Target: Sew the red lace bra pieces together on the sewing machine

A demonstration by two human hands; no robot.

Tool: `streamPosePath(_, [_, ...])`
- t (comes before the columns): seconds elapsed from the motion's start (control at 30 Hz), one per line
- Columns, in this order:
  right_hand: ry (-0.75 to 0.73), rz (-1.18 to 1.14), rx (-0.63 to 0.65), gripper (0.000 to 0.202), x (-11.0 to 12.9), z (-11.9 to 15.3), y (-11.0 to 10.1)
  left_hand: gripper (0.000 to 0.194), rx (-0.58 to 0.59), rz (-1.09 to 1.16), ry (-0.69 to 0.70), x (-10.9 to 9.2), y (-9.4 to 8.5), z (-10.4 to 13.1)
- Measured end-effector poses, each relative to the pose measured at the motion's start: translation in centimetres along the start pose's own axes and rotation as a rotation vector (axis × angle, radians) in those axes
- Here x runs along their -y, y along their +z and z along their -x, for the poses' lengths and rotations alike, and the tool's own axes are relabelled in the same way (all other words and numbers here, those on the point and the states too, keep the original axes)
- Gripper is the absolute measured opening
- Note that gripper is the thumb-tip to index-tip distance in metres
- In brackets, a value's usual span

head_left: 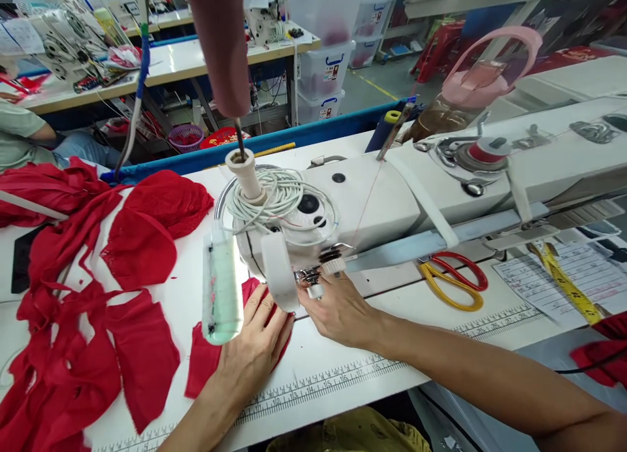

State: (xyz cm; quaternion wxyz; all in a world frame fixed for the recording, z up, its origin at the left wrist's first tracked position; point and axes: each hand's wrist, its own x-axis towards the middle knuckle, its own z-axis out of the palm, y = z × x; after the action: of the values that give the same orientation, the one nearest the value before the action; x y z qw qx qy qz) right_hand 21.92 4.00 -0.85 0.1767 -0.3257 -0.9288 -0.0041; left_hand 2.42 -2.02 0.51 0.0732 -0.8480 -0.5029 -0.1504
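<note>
My left hand (pixel 255 338) lies flat, fingers stretched forward, on a piece of red fabric (pixel 203 360) beside the head of a white sewing machine (pixel 372 197). Part of that fabric is hidden under the hand and the machine head. Close by, my right hand (pixel 337 311) reaches in at the needle area, below the thread tension dial (pixel 333 266). Its fingertips are hidden behind the machine parts, so what they touch does not show. A clear plate with a green tint (pixel 223 295) hangs at the machine's left, partly over the left hand.
Cut red fabric pieces (pixel 142 354) are heaped on the left of the table. Scissors with red and yellow handles (pixel 453 282), a paper sheet (pixel 548 282) and a yellow tape measure (pixel 568 289) lie to the right. A pink-lidded bottle (pixel 475 86) stands behind the machine.
</note>
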Motion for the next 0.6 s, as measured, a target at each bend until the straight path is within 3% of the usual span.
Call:
streamPosePath(0.2, [-0.003, 0.059, 0.098, 0.010, 0.5, -0.4, 0.5, 0.026, 0.007, -0.019, -0.004, -0.2, 0.0, -0.1])
streamPosePath(0.43, [-0.025, 0.044, -0.140, 0.019, -0.4, 0.0, -0.1, 0.026, -0.007, -0.020, 0.007, 0.1, 0.2, 0.1])
streamPosePath(0.6, [-0.033, 0.016, -0.193, 0.022, -0.5, 0.1, -0.2, 0.025, -0.005, 0.014, 0.002, 0.4, 0.4, -0.1])
